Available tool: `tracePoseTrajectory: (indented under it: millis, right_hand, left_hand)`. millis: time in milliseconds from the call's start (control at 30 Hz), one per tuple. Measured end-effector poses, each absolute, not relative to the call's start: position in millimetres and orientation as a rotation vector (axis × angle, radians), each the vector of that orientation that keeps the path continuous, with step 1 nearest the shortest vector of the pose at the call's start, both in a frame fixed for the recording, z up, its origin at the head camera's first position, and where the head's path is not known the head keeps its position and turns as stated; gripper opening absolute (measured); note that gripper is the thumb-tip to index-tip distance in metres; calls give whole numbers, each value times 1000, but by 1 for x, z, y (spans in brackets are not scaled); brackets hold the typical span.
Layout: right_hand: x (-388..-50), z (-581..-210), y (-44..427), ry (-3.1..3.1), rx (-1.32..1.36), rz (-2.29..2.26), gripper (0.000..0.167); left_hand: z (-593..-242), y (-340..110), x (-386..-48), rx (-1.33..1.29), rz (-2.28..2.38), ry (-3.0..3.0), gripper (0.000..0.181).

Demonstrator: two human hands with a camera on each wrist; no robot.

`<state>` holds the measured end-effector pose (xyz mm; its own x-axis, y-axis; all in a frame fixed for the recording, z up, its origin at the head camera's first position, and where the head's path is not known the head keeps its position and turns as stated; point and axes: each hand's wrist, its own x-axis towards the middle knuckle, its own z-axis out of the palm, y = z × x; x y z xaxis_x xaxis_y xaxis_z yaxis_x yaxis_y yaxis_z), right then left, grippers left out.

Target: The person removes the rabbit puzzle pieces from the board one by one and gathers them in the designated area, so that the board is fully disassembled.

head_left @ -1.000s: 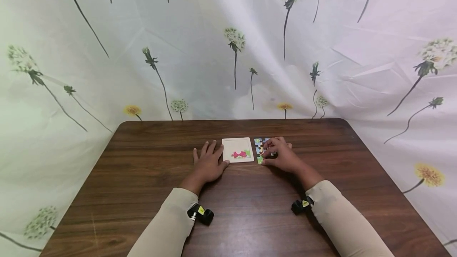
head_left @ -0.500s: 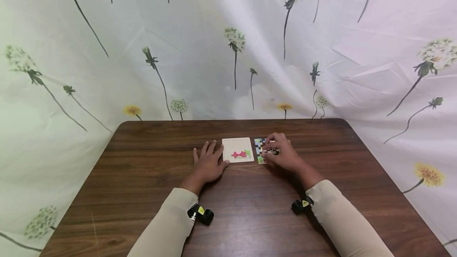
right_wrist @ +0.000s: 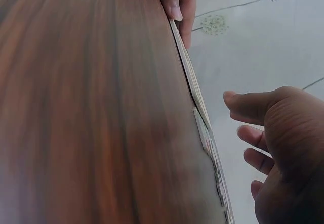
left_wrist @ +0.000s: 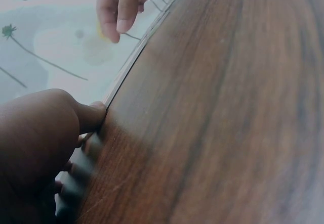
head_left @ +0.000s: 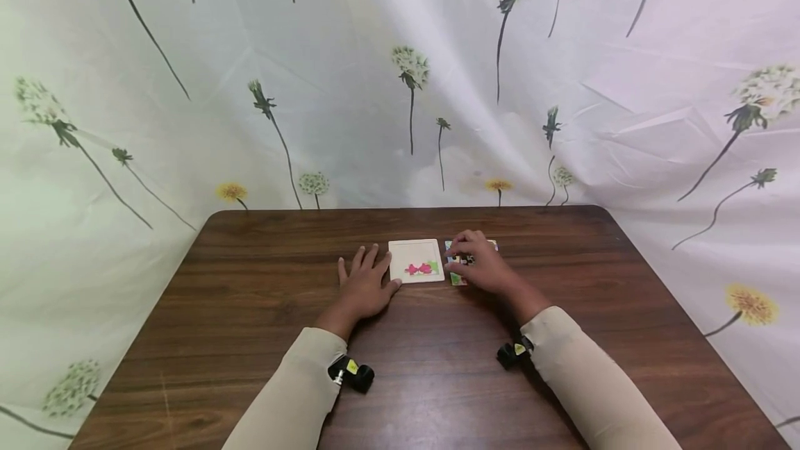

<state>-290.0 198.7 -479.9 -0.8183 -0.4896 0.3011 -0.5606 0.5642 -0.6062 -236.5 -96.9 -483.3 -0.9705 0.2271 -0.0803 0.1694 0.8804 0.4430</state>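
Observation:
My left hand (head_left: 365,287) lies spread on the table, its fingertips and thumb touching the left edge of a white puzzle tray (head_left: 409,254). Pink and green pieces (head_left: 425,269) sit in the tray's lower right part. Just right of the tray lies a group of colourful jigsaw pieces (head_left: 458,280), partly covered by my right hand (head_left: 484,266). That hand hovers over them with bent, loose fingers. In the right wrist view, the thumb (right_wrist: 243,102) and fingers show nothing between them. The left wrist view has both hands near the low edge of the tray (left_wrist: 134,57).
A brown wooden table (head_left: 419,367) spreads under both forearms. Behind it hangs a pale curtain (head_left: 350,89) printed with dandelions. A small black camera (head_left: 359,376) is strapped to the left wrist, another camera (head_left: 512,354) to the right.
My right hand has lifted off the pieces' lower edge and shifted left toward the tray, uncovering the pieces' upper right corner. My left hand has stayed in place.

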Motion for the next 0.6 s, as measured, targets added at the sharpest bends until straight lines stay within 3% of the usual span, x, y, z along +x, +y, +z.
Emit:
tracePoseTrajectory:
  millis: [600]
  right_hand:
    - [-291, -474, 160, -2788, 996, 1092, 23]
  left_hand:
    - [-484, -98, -238, 309, 656, 2920, 69]
